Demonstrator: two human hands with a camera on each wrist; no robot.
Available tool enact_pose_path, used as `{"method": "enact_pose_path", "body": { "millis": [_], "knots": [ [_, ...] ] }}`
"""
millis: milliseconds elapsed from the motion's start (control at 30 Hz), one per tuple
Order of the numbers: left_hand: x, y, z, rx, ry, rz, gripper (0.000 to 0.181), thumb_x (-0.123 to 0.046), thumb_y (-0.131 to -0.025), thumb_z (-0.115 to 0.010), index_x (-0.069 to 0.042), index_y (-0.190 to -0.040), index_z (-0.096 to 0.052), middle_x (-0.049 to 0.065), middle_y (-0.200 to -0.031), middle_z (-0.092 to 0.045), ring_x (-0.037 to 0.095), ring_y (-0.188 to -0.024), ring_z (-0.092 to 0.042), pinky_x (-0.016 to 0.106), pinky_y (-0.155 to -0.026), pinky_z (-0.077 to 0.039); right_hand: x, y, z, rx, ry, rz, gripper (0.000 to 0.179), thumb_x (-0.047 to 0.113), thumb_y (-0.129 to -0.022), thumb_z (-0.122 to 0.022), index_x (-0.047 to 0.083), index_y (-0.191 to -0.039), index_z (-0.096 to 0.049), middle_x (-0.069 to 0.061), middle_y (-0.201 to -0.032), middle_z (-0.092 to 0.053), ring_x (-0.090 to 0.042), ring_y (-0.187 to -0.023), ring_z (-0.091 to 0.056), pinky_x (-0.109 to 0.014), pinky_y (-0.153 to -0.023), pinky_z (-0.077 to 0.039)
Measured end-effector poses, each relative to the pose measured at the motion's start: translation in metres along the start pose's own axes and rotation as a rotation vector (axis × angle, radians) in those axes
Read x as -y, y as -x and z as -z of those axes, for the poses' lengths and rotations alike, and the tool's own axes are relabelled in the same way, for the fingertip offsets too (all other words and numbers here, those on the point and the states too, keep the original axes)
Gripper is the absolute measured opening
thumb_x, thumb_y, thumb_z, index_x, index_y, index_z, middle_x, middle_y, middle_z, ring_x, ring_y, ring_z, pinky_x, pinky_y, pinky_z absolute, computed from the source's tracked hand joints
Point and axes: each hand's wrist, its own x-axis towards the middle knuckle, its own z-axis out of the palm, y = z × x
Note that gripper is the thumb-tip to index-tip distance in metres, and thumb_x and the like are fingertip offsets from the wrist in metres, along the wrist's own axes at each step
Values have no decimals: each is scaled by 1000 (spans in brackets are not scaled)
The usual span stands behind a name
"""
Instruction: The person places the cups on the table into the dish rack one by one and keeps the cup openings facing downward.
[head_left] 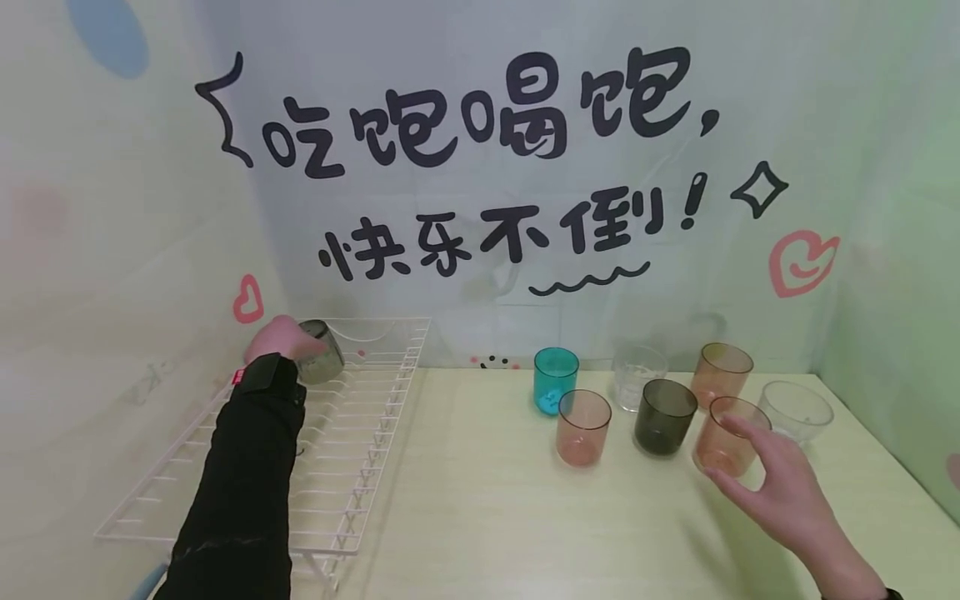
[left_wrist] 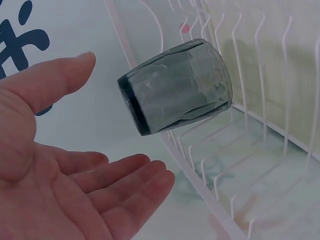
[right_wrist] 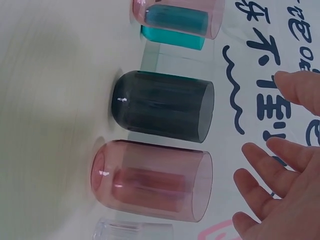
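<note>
By a faceted cup (left_wrist: 175,90) on wire rack (left_wrist: 202,190), left hand (left_wrist: 70,185) parts thumb and fingers. Right hand (head_left: 787,483) spreads near pink cup (right_wrist: 150,177).

The rack (head_left: 393,434) stands on your left, one cup (head_left: 324,367) on its far end beside your left hand (head_left: 281,337); rightward, on the table (head_left: 480,500), stand seven more cups (head_left: 665,421), your right hand (head_left: 783,483) before the rightmost.
</note>
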Motion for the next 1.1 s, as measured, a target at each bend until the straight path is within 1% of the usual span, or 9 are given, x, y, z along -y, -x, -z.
{"method": "enact_pose_path", "body": {
  "millis": [100,167,267,433,600,733,900,1000,1100],
  "knots": [
    [1,0,2,14,-13,-26,45,-38,-80,-57,4,-96,-51,15,-87,-50,31,-80,-46,39,-64,-40,-2,-2,1,4,15,13,66,18,-61,-78,11,-121,-51,-11,-111,-58,-29,-98,-48,-46,-85,-30],
    [0,-1,2,16,-24,-52,45,-37,-80,-58,4,-97,-50,15,-88,-49,31,-80,-46,39,-65,-40,-4,-1,2,1,25,21,65,18,-61,-78,10,-120,-51,-12,-110,-58,-32,-97,-48,-49,-84,-30],
    [-1,-1,3,18,-25,-81,46,-38,-80,-59,3,-97,-49,13,-83,-46,30,-78,-46,38,-64,-39,-6,-2,4,-7,36,24,63,17,-61,-78,10,-117,-52,-12,-108,-59,-32,-96,-49,-49,-84,-30],
    [-4,1,1,-13,-13,-144,51,-40,-77,-62,4,-99,-47,11,-78,-42,29,-73,-46,37,-60,-37,-9,-2,5,-4,54,20,63,19,-61,-78,12,-117,-52,-12,-105,-59,-31,-96,-49,-49,-83,-31],
    [-10,5,-1,-50,-24,-225,53,-40,-75,-64,5,-96,-42,14,-84,-43,28,-72,-44,37,-60,-36,-12,-5,8,6,74,24,67,21,-61,-78,14,-121,-50,-12,-102,-59,-32,-93,-51,-50,-82,-32],
    [-16,10,-1,-60,-33,-254,63,-45,-72,-66,6,-100,-41,17,-90,-45,29,-75,-44,37,-60,-37,-16,-8,9,-2,89,45,67,20,-61,-78,10,-121,-50,-13,-101,-59,-31,-93,-51,-48,-82,-32],
    [-21,14,-3,-53,-18,-273,82,-52,-68,-69,8,-112,-37,22,-104,-46,33,-86,-45,41,-72,-42,-17,-9,9,5,112,48,66,21,-62,-77,7,-121,-50,-13,-102,-58,-32,-93,-51,-48,-83,-32],
    [-22,16,-4,-48,-7,-292,86,-52,-68,-69,10,-117,-35,25,-111,-45,35,-92,-46,45,-82,-41,-17,-10,9,14,127,51,66,22,-62,-77,7,-121,-50,-12,-100,-58,-32,-90,-51,-48,-83,-32],
    [-22,18,-5,-42,-5,-308,86,-50,-70,-67,10,-121,-33,27,-116,-45,36,-98,-46,48,-87,-39,-18,-10,8,24,141,59,67,22,-62,-76,7,-121,-50,-10,-98,-58,-30,-87,-51,-46,-82,-32]
  ]
}}
